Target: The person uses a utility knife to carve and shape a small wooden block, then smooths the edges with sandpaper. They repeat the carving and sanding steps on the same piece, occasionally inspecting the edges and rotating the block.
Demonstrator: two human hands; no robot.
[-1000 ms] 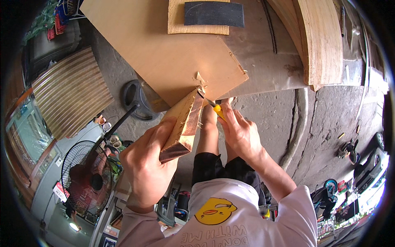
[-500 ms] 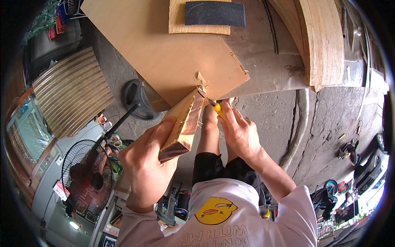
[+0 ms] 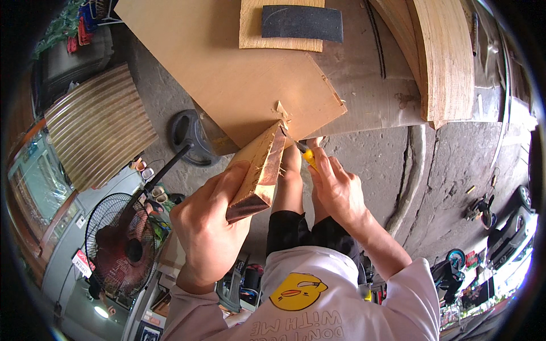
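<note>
My left hand [image 3: 206, 207] is closed round a wooden block [image 3: 256, 179] with a dark reddish end face and ragged, splintered edges. The block's far end rests at the near corner of a light brown board [image 3: 216, 68], beside a small curl of shaving [image 3: 280, 108]. My right hand [image 3: 335, 190] grips a yellow-handled knife [image 3: 309, 156], its narrow blade against the far end of the block. On the board's far side lies a rough pale wooden piece [image 3: 250, 25] with a curved dark grey strip [image 3: 301, 23] on top.
Curved pale timber pieces [image 3: 446, 62] lie on the worn work surface [image 3: 375, 108] at right. A standing fan [image 3: 119, 247] is at lower left, with a corrugated sheet [image 3: 96, 128] above it. Below lies a cracked concrete floor [image 3: 375, 170]. A wheeled vehicle [image 3: 512, 233] stands at far right.
Both hands, the block and the knife have shifted slightly rightward in the picture, as have the board and pieces on it. Both grips look the same.
</note>
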